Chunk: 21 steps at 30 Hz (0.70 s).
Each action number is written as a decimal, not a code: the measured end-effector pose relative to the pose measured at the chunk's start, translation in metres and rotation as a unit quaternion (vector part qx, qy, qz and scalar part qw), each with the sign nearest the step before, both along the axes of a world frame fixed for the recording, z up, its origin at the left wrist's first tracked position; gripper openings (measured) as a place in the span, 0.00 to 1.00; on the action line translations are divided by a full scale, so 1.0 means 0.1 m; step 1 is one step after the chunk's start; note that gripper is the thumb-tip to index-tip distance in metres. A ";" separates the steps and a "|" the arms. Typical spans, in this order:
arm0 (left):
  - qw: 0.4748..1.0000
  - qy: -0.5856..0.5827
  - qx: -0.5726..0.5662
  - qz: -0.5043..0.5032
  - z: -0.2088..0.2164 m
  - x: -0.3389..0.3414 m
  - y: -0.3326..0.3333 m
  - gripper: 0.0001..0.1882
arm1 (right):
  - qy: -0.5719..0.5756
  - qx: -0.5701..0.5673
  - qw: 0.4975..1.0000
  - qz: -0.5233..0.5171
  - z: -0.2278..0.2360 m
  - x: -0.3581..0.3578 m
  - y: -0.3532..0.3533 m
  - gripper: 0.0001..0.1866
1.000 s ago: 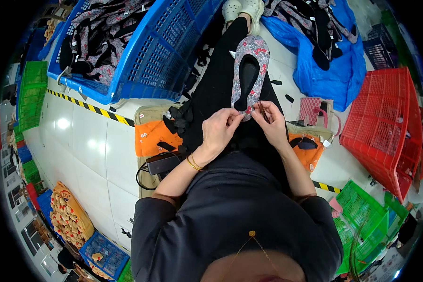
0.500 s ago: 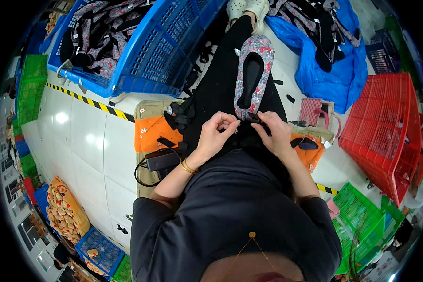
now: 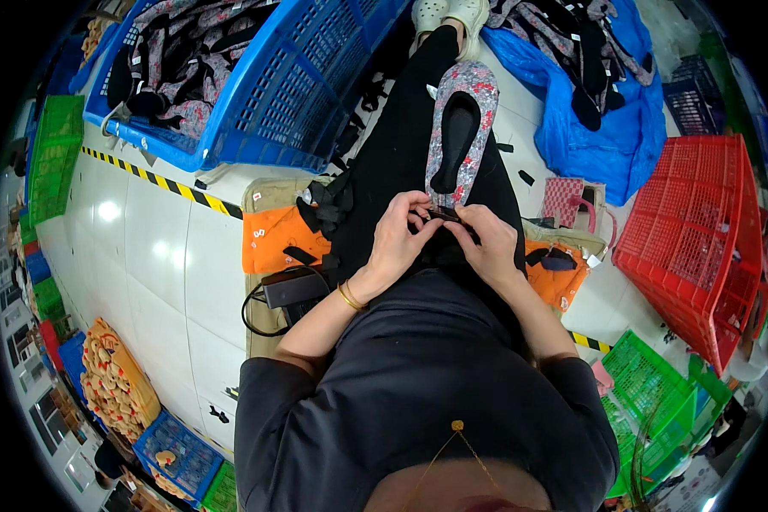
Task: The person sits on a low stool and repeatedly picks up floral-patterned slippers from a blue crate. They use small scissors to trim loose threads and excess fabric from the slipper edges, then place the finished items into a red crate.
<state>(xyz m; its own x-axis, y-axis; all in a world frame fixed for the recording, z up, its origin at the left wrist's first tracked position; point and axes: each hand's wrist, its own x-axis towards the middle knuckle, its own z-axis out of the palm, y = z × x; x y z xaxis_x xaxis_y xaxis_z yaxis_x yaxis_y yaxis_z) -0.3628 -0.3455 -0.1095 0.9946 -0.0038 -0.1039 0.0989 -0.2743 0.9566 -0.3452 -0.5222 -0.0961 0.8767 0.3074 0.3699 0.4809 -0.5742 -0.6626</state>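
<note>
Slipper point(image 3: 458, 141), grey with red flowers and a black lining, seen from the head camera looking down: it lies over the person's black-trousered legs point(image 3: 392, 162), opening upward, toe pointing away, heel toward the body. Left hand point(image 3: 401, 235) and right hand point(image 3: 489, 243) meet at the heel. Each is closed in a pinch, thumb against fingers, on a small dark piece point(image 3: 443, 213) at the heel's edge; its kind is too small to tell. One gold bangle point(image 3: 350, 295) circles the left wrist. Beyond the toe, near the top edge, are pale clogs point(image 3: 465, 19).

Upper left stands a blue basket point(image 3: 282, 102) heaped with floral and black pieces point(image 3: 171, 68). Upper right, similar pieces lie on a blue sheet point(image 3: 589, 162). A red crate point(image 3: 678, 222) tilts at the right, with a green crate point(image 3: 653, 388) below it. An orange pad point(image 3: 273, 243) lies left of the legs, a black box point(image 3: 294, 288) just beside it. Black-and-yellow tape point(image 3: 162, 182) crosses the white floor point(image 3: 154, 282).
</note>
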 end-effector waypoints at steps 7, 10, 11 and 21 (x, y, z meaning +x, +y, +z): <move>0.995 -0.081 0.049 0.005 0.01 0.02 -0.02 0.11 | 0.108 0.125 0.986 -0.021 -0.08 -0.05 -0.06 0.18; 0.977 -0.182 0.108 -0.008 -0.03 0.03 0.00 0.07 | 0.110 0.120 0.986 -0.036 -0.08 -0.04 -0.17 0.19; 0.967 -0.219 0.131 -0.013 -0.04 0.02 0.01 0.07 | 0.096 0.103 0.989 -0.035 -0.07 -0.04 -0.20 0.19; 0.954 -0.219 0.195 -0.058 -0.01 -0.02 0.02 0.06 | -0.004 -0.072 0.997 0.036 0.03 -0.02 -0.33 0.17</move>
